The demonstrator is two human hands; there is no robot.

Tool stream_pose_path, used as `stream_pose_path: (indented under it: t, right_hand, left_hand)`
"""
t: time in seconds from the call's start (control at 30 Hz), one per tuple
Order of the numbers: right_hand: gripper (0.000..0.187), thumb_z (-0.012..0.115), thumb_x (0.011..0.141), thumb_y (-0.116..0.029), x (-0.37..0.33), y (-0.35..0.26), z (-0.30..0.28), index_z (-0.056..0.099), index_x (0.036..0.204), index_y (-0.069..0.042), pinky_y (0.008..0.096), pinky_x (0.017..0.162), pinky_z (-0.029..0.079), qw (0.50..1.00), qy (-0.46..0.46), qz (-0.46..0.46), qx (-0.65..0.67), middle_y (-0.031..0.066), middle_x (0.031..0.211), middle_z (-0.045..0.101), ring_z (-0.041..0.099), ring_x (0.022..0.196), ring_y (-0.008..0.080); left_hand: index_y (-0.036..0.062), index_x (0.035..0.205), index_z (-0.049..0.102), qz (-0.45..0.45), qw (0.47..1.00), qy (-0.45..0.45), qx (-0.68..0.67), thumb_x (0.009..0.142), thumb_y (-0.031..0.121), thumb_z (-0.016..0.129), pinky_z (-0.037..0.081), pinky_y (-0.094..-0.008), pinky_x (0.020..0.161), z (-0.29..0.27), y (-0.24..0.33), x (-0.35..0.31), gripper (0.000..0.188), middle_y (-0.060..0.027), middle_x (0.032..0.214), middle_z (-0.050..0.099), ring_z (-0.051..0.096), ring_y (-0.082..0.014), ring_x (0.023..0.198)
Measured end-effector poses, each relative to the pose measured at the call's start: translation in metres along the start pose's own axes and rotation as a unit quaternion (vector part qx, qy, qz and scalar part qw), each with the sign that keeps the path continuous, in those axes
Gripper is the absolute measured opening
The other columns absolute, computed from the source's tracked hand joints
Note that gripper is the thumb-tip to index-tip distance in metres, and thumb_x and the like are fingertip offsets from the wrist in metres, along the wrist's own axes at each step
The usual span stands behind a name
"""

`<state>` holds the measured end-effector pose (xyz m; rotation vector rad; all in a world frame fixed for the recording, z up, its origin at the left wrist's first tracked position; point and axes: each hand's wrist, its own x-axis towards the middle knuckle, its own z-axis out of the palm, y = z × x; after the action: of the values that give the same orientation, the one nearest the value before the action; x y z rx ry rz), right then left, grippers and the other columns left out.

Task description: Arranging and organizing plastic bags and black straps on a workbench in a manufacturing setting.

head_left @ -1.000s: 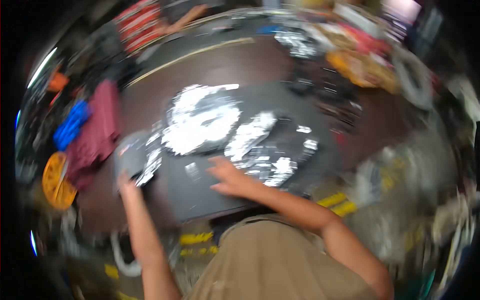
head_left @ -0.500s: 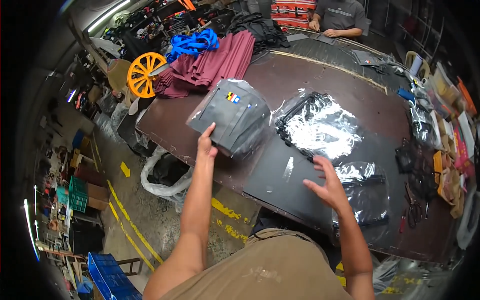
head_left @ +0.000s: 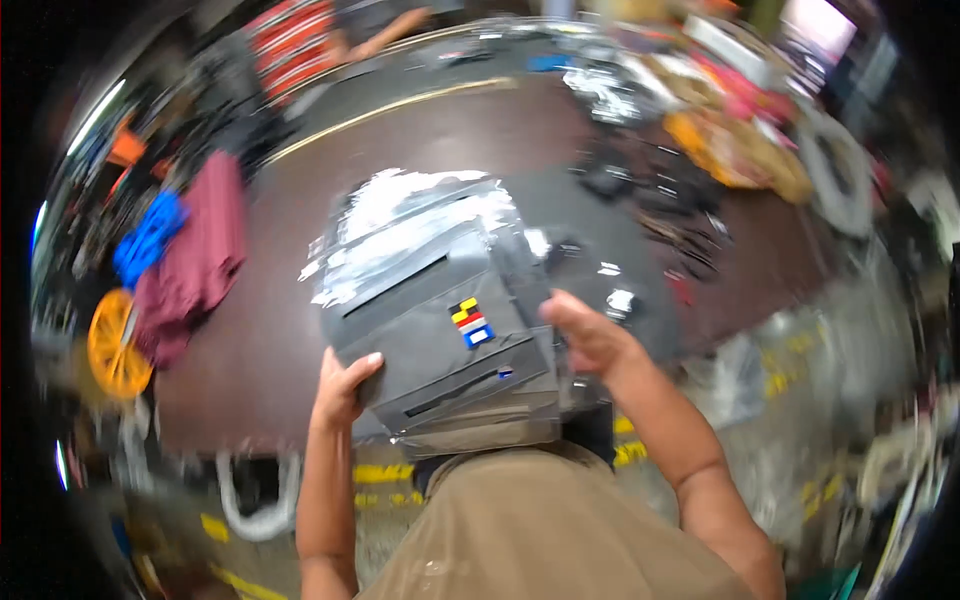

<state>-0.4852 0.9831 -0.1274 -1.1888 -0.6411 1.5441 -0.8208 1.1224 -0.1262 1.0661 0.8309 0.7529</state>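
Note:
A flat dark grey fabric pouch point(head_left: 420, 320) with a zipped slit and a small patch of bright coloured blocks lies inside a clear plastic bag. My left hand point(head_left: 343, 382) grips its lower left edge, thumb on top and fingers beneath. By the right edge of the pouch is my right hand point(head_left: 595, 340), smeared by motion; whether its fingers pinch the plastic cannot be made out. Shiny clear plastic point(head_left: 400, 210) shows just beyond the pouch.
The brown tabletop point(head_left: 270, 350) surrounds the work. Folded maroon fabric point(head_left: 205, 250), blue straps point(head_left: 150, 235) and an orange spoked wheel point(head_left: 118, 340) sit at left. Blurred scissors point(head_left: 680, 235) lie at right. A person's forearm point(head_left: 390, 35) shows at the far edge.
The view has swung to the right. The bagged pouch has come nearer and turned, still in my left hand. My right hand has moved from above the table to the pouch's right edge.

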Motion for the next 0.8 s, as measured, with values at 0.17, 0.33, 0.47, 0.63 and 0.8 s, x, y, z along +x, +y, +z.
stream_pose_path:
  t: [0.17,0.33,0.47,0.63,0.8]
  right_hand:
    - [0.056,0.088,0.085,-0.007,-0.069,0.003,-0.073,0.063,0.134,0.001,0.0376,0.096,0.060,0.974,0.141,-0.156,0.089,0.0132,0.122,0.074,0.073,0.111,0.0221]
    - [0.045,0.078,0.090,-0.004,-0.140,0.000,-0.164,0.068,0.134,0.001,0.0400,0.107,0.056,0.902,0.332,-0.201,0.191,0.0088,0.125,0.075,0.073,0.113,0.0233]
    - [0.059,0.078,0.097,-0.028,-0.178,-0.022,-0.284,0.063,0.144,0.005,0.0361,0.124,0.034,0.798,0.532,-0.260,0.112,0.0099,0.145,0.066,0.058,0.138,0.0219]
    - [0.059,0.079,0.097,-0.033,-0.209,-0.062,-0.476,0.065,0.145,-0.002,0.0422,0.116,0.045,0.759,0.511,-0.390,0.102,0.0085,0.143,0.068,0.062,0.134,0.0256]
    - [0.057,0.076,0.100,-0.029,-0.202,-0.053,-0.661,0.062,0.145,0.002,0.0552,0.113,0.051,0.791,0.495,-0.287,0.219,0.0153,0.143,0.067,0.064,0.131,0.0342]
  left_hand:
    - [-0.0072,0.136,0.058,-0.058,0.973,-0.157,0.161,0.084,0.010,0.081,0.060,-0.0389,0.090,0.154,0.014,0.074,0.059,-0.0171,0.118,0.071,0.071,-0.0257,0.101]
    - [-0.0163,0.148,0.048,-0.034,0.883,-0.357,0.302,0.083,0.049,0.086,0.051,-0.0367,0.108,0.329,0.036,0.147,0.100,-0.0263,0.135,0.066,0.066,-0.0284,0.124]
    - [0.0023,0.161,0.046,-0.038,0.874,-0.445,0.194,0.100,0.049,0.074,0.046,-0.0323,0.111,0.462,0.045,0.183,0.081,-0.0136,0.156,0.056,0.055,-0.0215,0.139]
    - [0.0007,0.140,0.064,0.208,0.868,-0.411,0.184,0.098,0.044,0.078,0.054,-0.0358,0.100,0.434,0.024,0.193,0.062,-0.0113,0.134,0.072,0.068,-0.0209,0.117]
    - [0.0027,0.130,0.072,0.196,0.862,-0.294,0.364,0.101,0.028,0.076,0.060,-0.0367,0.093,0.230,-0.002,0.184,0.039,-0.0113,0.120,0.077,0.074,-0.0203,0.111]
